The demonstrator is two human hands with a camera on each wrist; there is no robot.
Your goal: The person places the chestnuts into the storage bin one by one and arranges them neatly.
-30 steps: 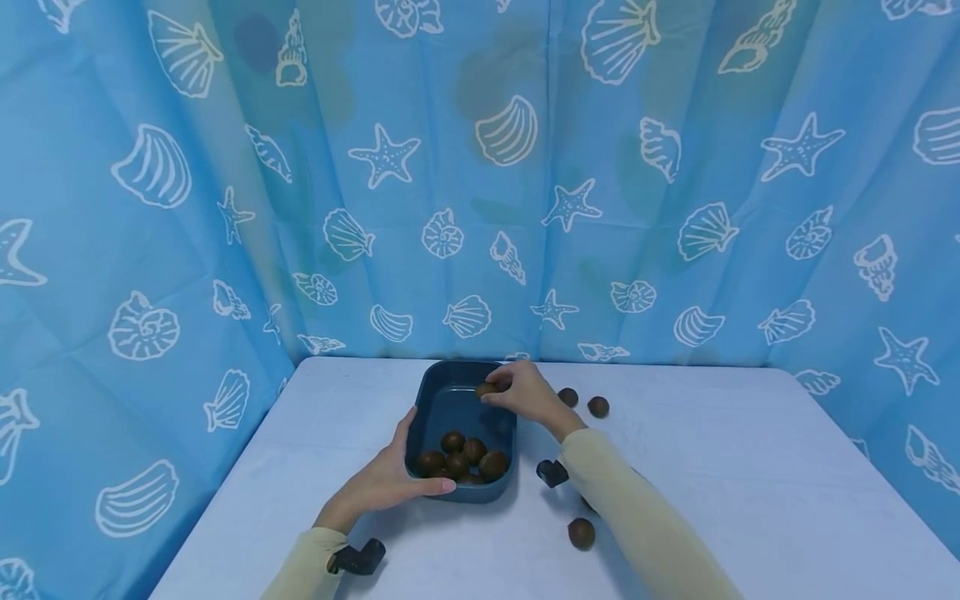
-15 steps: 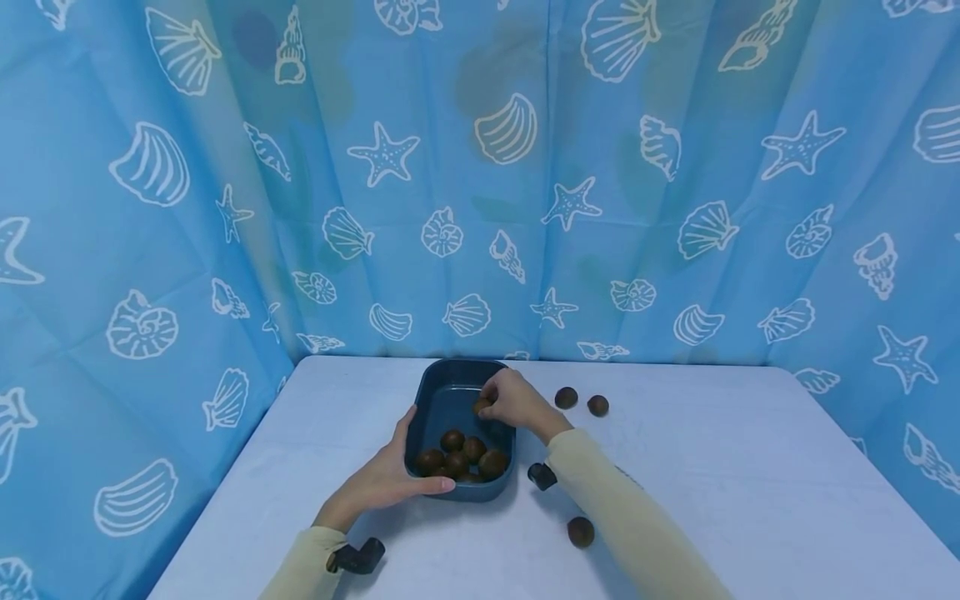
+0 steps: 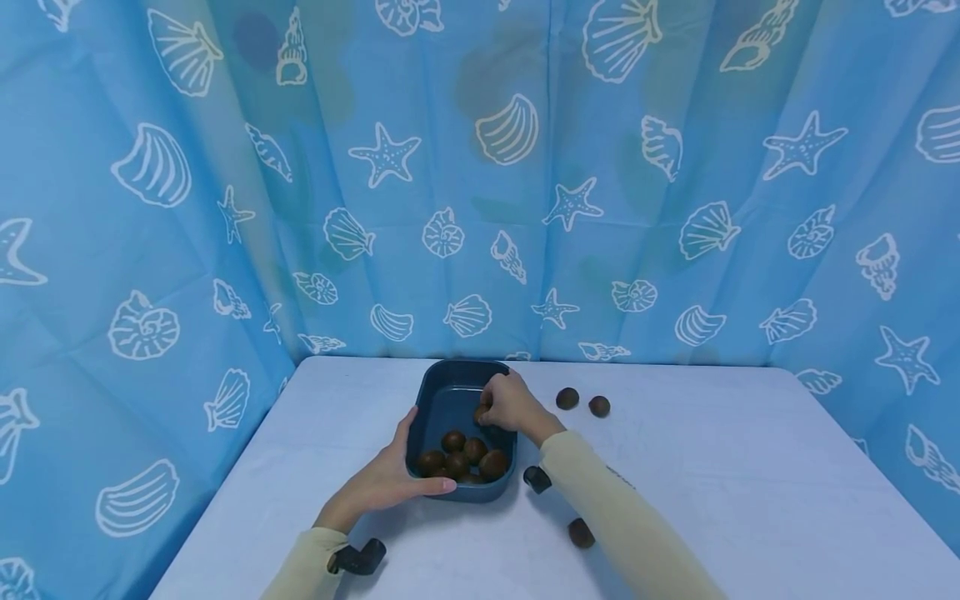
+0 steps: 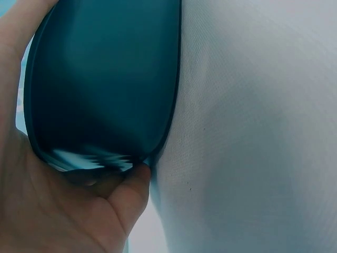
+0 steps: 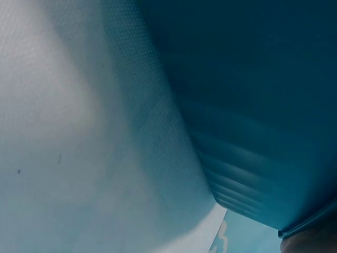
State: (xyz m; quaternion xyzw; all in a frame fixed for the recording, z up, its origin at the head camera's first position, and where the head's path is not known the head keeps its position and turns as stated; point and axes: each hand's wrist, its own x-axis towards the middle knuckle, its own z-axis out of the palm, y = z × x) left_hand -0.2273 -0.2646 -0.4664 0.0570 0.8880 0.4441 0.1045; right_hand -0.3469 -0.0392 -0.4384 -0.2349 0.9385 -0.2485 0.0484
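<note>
A dark blue rectangular container (image 3: pixel 450 392) stands on the table, with several brown chestnuts (image 3: pixel 456 463) gathered at its near end. My left hand (image 3: pixel 378 479) grips the near left corner, thumb along the near wall and fingers on the left side. In the left wrist view that hand (image 4: pixel 63 211) wraps the container wall (image 4: pixel 176 79). Over the right rim my right hand (image 3: pixel 513 404) reaches in, pinching a chestnut (image 3: pixel 481 412) low inside. Its fingertips are partly hidden. The right wrist view shows mostly the container's outer wall (image 5: pixel 253 105).
Two chestnuts lie on the white table (image 3: pixel 712 467) beyond the right forearm: one chestnut (image 3: pixel 567 398) and another chestnut (image 3: pixel 599 406). A third chestnut (image 3: pixel 581 532) is partly behind the right sleeve (image 3: pixel 622 517). A blue shell-patterned curtain (image 3: pixel 480 192) hangs behind the table.
My right hand has moved down and slightly toward me inside the container with the chestnut. The left hand and container have stayed put.
</note>
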